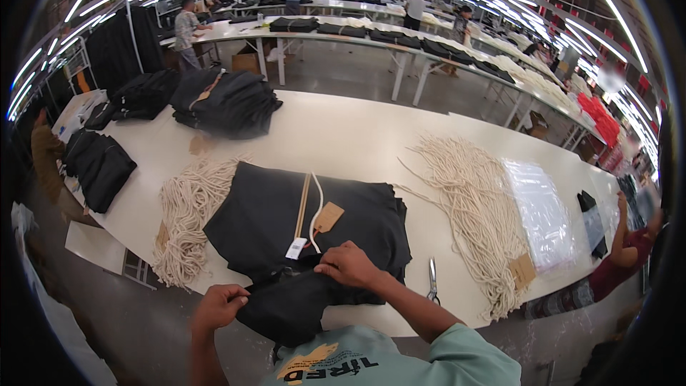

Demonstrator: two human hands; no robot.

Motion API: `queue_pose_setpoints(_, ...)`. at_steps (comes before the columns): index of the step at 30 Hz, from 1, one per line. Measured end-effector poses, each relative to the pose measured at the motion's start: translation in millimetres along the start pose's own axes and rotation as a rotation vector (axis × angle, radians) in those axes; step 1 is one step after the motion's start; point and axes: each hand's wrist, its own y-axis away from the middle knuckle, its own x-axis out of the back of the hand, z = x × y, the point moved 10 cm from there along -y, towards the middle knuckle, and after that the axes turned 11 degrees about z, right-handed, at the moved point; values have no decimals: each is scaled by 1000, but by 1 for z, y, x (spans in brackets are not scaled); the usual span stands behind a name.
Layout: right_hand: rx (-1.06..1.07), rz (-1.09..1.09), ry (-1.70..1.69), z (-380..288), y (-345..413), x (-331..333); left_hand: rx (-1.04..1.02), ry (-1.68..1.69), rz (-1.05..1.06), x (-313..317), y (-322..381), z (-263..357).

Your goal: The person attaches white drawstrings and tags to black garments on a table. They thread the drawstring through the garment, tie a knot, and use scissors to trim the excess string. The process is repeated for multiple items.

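Note:
A stack of black fabric pieces [353, 204] lies on the white table before me. My left hand [218, 305] pinches the left edge of a black cloth piece [289, 300], which hangs over the table's near edge. Farther right, my right hand [348, 265] has thumb and fingers closed on the same piece, over the stack. On the stack lie a brown card hang tag [328, 217], a white cord [320, 188], a tan double strip [302, 204] and a small white label [296, 248] that bears print.
Cream cord bundles lie left [187, 214] and right [466, 204] of the stack. Scissors [433, 279] rest near the front edge. Clear plastic bags [538, 214] are farther right. Folded black garments [222, 102] are piled back left. A person [616, 257] stands at the right end.

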Motion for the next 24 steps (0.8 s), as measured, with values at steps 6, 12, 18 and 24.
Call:
queue_pose_setpoints(6, 132, -6, -261, -112, -14, 5, -137, 69, 4, -27, -9, 51)
queue_pose_setpoints(12, 54, 165, -160, -95, -1, 46, -168, 10, -59, -31, -11, 48)
queue_pose_setpoints(18, -67, 278, -262, -96, 16, 27, -398, -40, -85, -77, -29, 82)
queue_pose_setpoints(24, -223, 315, -300, -58, 32, 6, -369, -125, 83, -88, -34, 87)
